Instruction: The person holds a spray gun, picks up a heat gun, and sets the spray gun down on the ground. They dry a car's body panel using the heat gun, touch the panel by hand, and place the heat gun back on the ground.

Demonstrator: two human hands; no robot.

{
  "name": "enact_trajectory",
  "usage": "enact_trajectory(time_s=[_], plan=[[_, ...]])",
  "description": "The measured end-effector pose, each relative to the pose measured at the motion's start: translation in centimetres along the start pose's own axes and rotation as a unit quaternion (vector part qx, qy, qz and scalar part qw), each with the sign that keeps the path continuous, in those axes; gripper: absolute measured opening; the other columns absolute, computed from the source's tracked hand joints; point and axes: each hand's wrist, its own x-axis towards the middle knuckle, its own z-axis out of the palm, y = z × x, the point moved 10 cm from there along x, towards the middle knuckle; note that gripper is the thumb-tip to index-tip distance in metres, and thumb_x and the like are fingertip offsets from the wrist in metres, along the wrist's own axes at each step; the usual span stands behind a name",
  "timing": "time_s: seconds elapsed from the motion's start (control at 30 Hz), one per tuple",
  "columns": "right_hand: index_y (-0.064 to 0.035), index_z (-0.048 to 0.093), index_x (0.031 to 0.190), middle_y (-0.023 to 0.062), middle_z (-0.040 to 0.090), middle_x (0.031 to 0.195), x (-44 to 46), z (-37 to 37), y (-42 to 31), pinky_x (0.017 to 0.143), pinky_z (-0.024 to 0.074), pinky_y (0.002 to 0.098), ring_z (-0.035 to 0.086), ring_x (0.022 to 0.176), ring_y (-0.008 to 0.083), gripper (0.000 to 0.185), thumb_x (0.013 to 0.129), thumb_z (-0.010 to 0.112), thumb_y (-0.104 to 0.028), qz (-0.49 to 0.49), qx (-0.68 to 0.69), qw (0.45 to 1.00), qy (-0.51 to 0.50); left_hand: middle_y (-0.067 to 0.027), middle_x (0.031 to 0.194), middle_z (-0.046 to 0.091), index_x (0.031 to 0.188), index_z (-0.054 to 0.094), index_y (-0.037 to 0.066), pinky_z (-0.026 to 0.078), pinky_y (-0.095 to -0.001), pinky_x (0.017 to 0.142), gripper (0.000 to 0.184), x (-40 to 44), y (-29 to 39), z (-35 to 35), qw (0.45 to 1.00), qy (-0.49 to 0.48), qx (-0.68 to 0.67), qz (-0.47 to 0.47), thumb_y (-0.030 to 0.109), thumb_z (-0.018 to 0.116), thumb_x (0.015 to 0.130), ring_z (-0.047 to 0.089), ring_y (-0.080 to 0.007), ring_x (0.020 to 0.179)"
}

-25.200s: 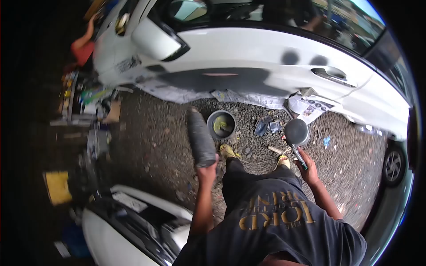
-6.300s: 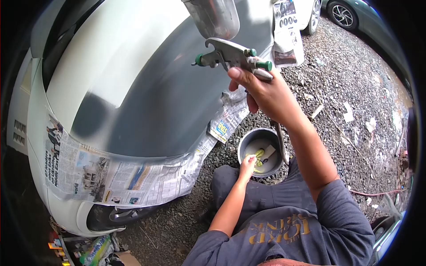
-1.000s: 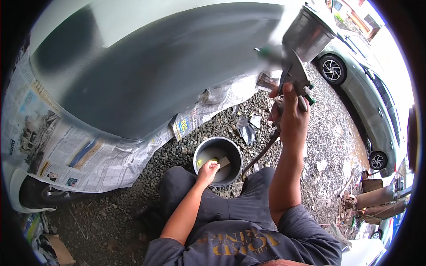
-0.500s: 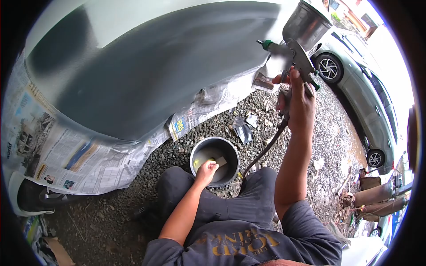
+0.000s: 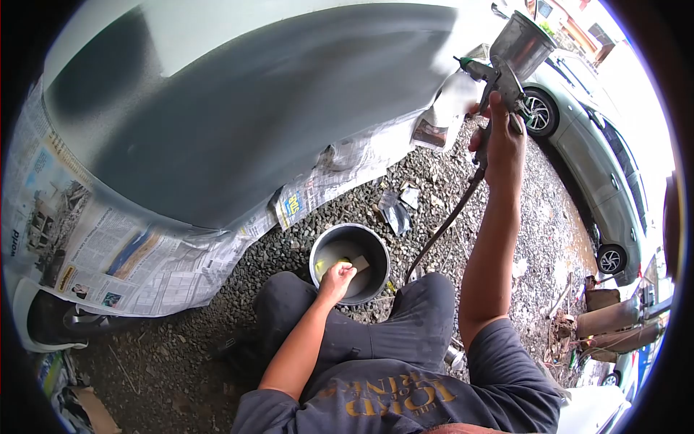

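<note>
My right hand [image 5: 504,148] is raised and wrapped round the grip of a spray gun [image 5: 508,81], whose metal cup [image 5: 522,45] sits on top. Its nozzle points left, near the right end of the grey-coated panel [image 5: 267,108] of a white car body. From the grip, a dark hose [image 5: 450,220] runs down toward my knees. Low down, my left hand [image 5: 337,281] is closed over a dark bucket [image 5: 383,249]. Beside its fingertips is a small pale rectangular piece [image 5: 360,264]; whether the fingers grip it, I cannot tell. Something yellow-green shows in the bucket behind the hand.
Newspaper sheets [image 5: 123,264] mask the panel's lower edge. Gravel covers the ground, with dark and pale scraps [image 5: 394,213] lying on it. A parked silver-green car [image 5: 593,145] stands at the right. Pipe-like pieces [image 5: 611,322] lie at the lower right.
My right hand and the spray gun have shifted right and slightly away from the panel, and the hose has swung along. My left hand and the bucket have stayed put.
</note>
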Motion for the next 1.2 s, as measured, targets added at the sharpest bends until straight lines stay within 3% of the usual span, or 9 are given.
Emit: enact_trajectory(time_s=[0.13, 0.23, 0.37, 0.47, 0.57, 0.67, 0.97, 1.2], plan=[[0.0008, 0.067, 0.108, 0.0103, 0.074, 0.094, 1.7, -0.3, -0.2, 0.041, 0.0431, 0.0249, 0.054, 0.048, 0.0092, 0.057, 0.099, 0.063, -0.055, -0.024, -0.015, 1.000, -0.008, -0.0165, 0.099, 0.075, 0.114, 0.071, 0.000, 0.055, -0.0370, 0.085, 0.041, 0.1, -0.2, 0.1, 1.000, 0.001, 0.001, -0.004, 0.036, 0.071, 0.095, 0.072, -0.0266, 0.093], [-0.0011, 0.072, 0.100, 0.0061, 0.074, 0.083, 2.5, -0.5, -0.9, 0.042, 0.0407, 0.0248, 0.055, 0.045, 0.0077, 0.054, 0.097, 0.066, -0.055, -0.043, -0.006, 0.999, 0.024, -0.0166, 0.099, 0.075, 0.114, 0.071, 0.000, 0.055, -0.0369, 0.085, 0.041, 0.0, 0.1, 0.0, 1.000, 0.003, 0.005, -0.007, 0.036, 0.071, 0.095, 0.072, -0.0265, 0.093], [-0.0015, 0.071, 0.098, 0.0053, 0.072, 0.081, 3.6, -0.4, -0.9, 0.042, 0.0415, 0.0253, 0.054, 0.044, 0.0073, 0.052, 0.097, 0.066, -0.054, -0.044, -0.017, 0.999, 0.025, -0.0160, 0.097, 0.075, 0.114, 0.071, -0.001, 0.055, -0.0360, 0.084, 0.041, -0.1, 0.5, -0.2, 1.000, 0.005, 0.007, -0.014, 0.035, 0.071, 0.095, 0.072, -0.0253, 0.091], [-0.0014, 0.068, 0.107, 0.0068, 0.072, 0.087, 4.0, 0.0, 0.0, 0.042, 0.0456, 0.0243, 0.053, 0.048, 0.0065, 0.053, 0.097, 0.066, -0.054, -0.019, -0.034, 0.999, -0.003, -0.0153, 0.095, 0.075, 0.113, 0.071, -0.001, 0.055, -0.0353, 0.083, 0.040, -0.2, 0.6, -0.3, 1.000, 0.008, -0.001, -0.015, 0.035, 0.072, 0.095, 0.072, -0.0241, 0.089], [-0.0030, 0.071, 0.092, 0.0031, 0.066, 0.074, 3.1, 0.3, -0.7, 0.042, 0.0409, 0.0248, 0.052, 0.044, 0.0060, 0.051, 0.098, 0.065, -0.053, -0.022, -0.061, 0.998, 0.002, -0.0150, 0.094, 0.075, 0.113, 0.071, -0.001, 0.055, -0.0350, 0.083, 0.040, -0.1, 0.6, -0.3, 1.000, 0.008, -0.008, -0.012, 0.034, 0.072, 0.095, 0.072, -0.0237, 0.089], [-0.0031, 0.068, 0.105, 0.0059, 0.068, 0.082, 1.4, 1.6, -1.8, 0.042, 0.0445, 0.0236, 0.050, 0.049, 0.0055, 0.048, 0.098, 0.066, -0.051, -0.022, -0.008, 0.999, -0.041, -0.0152, 0.094, 0.075, 0.113, 0.071, -0.002, 0.055, -0.0348, 0.082, 0.040, -0.1, 0.9, -0.2, 1.000, 0.005, -0.009, -0.007, 0.034, 0.071, 0.095, 0.072, -0.0235, 0.089], [-0.0043, 0.069, 0.109, 0.0041, 0.067, 0.078, -3.4, 4.2, -4.2, 0.042, 0.0377, 0.0223, 0.048, 0.046, 0.0057, 0.043, 0.101, 0.064, -0.046, -0.029, 0.027, 0.995, -0.087, -0.0154, 0.096, 0.075, 0.113, 0.070, -0.003, 0.055, -0.0355, 0.084, 0.040, 0.1, -0.4, 0.2, 1.000, 0.004, -0.025, -0.003, 0.033, 0.072, 0.094, 0.072, -0.0247, 0.090], [-0.0051, 0.069, 0.096, 0.0004, 0.064, 0.075, -6.3, 5.9, -5.1, 0.044, 0.0376, 0.0220, 0.049, 0.046, 0.0044, 0.043, 0.100, 0.064, -0.048, 0.003, -0.023, 0.990, -0.141, -0.0156, 0.098, 0.075, 0.114, 0.070, -0.002, 0.055, -0.0354, 0.085, 0.040, 0.1, -0.6, 0.0, 1.000, 0.001, -0.018, -0.014, 0.033, 0.071, 0.095, 0.072, -0.0241, 0.091]])
